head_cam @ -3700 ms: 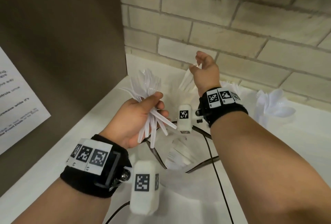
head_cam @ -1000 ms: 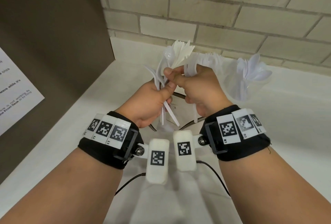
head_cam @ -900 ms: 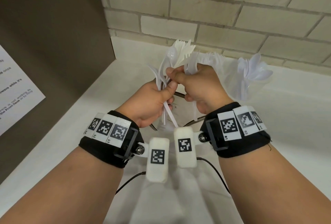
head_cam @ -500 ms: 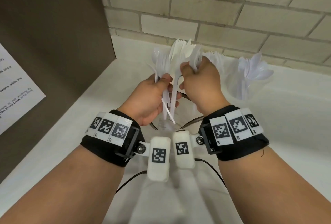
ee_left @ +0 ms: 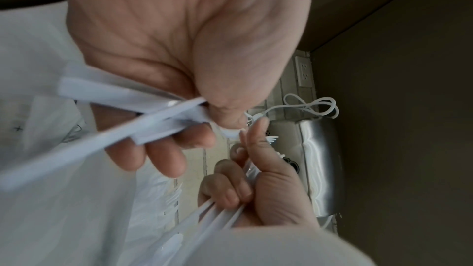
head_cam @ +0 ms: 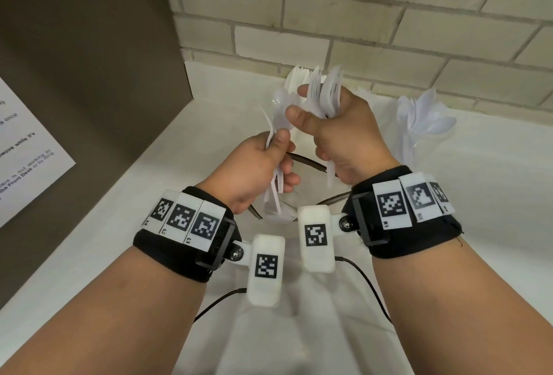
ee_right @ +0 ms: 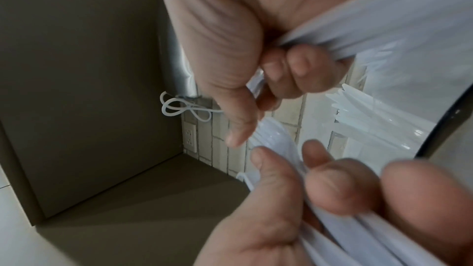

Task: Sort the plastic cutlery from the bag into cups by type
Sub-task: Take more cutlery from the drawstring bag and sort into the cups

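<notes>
Two hands now split one white bundle: the right hand (head_cam: pixel 344 132) has drawn a fistful of forks (head_cam: pixel 327 90) clear of the mixed cutlery (head_cam: pixel 276 123) that the left hand (head_cam: pixel 257 171) still grips by the handles. Sorting looks midway. Right of the hands, a clear cup (head_cam: pixel 419 135) holds spoons; another cup behind them is mostly hidden.

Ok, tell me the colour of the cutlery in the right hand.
White, best seen in the head view: cutlery, right hand.

Cup w/ spoons (head_cam: pixel 419 123) right of hands; wall (head_cam: pixel 359 15) behind.
</notes>
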A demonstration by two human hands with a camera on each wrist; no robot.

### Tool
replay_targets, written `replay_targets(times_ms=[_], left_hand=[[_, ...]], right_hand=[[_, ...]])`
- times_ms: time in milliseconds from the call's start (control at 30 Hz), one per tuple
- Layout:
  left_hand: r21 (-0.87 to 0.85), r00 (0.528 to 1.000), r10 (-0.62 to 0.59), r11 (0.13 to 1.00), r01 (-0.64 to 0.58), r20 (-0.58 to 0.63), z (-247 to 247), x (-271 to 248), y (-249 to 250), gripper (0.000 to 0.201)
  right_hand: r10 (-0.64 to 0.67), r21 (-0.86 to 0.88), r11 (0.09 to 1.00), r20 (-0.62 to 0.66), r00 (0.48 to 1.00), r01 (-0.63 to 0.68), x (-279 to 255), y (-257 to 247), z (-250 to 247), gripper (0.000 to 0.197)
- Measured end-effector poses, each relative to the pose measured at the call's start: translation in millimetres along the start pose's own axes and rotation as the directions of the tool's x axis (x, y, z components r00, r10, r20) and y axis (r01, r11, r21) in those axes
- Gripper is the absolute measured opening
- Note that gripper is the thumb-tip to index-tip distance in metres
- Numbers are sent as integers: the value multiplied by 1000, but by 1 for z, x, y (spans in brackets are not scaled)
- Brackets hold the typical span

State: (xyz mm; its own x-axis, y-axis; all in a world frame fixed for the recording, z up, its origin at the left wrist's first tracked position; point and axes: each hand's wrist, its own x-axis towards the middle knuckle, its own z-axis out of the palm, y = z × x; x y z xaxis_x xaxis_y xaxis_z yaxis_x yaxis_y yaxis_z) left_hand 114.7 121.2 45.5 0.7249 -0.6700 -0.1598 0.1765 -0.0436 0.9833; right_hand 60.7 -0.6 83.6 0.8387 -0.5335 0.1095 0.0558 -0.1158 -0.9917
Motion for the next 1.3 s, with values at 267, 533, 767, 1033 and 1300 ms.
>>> replay_targets(times_ms=[267, 533, 767, 1033, 1300], left_hand=[[-25, 998, 6, 1000, -4, 60, 5, -4, -2, 38], [10, 989, 27, 1000, -26, -146, 0, 8, -1, 36], [302, 975, 57, 953, 12, -217, -2, 15, -8, 37], [432, 995, 57, 902, -14, -87, 5, 10, -1, 43], [55, 987, -111, 992, 117, -114, 0, 4, 3, 19]], right_hand=[[-58, -84, 995, -117, 992, 48, 10, 4, 2, 13], [-122, -64, 992, -170, 978, 113, 6, -3, 4, 10], [-53, -83, 995, -49, 997, 49, 2, -6, 2, 18], [107, -186, 977, 4, 994, -105, 2, 18, 8, 18], [80, -10, 997, -87, 993, -81, 14, 9, -16, 9]])
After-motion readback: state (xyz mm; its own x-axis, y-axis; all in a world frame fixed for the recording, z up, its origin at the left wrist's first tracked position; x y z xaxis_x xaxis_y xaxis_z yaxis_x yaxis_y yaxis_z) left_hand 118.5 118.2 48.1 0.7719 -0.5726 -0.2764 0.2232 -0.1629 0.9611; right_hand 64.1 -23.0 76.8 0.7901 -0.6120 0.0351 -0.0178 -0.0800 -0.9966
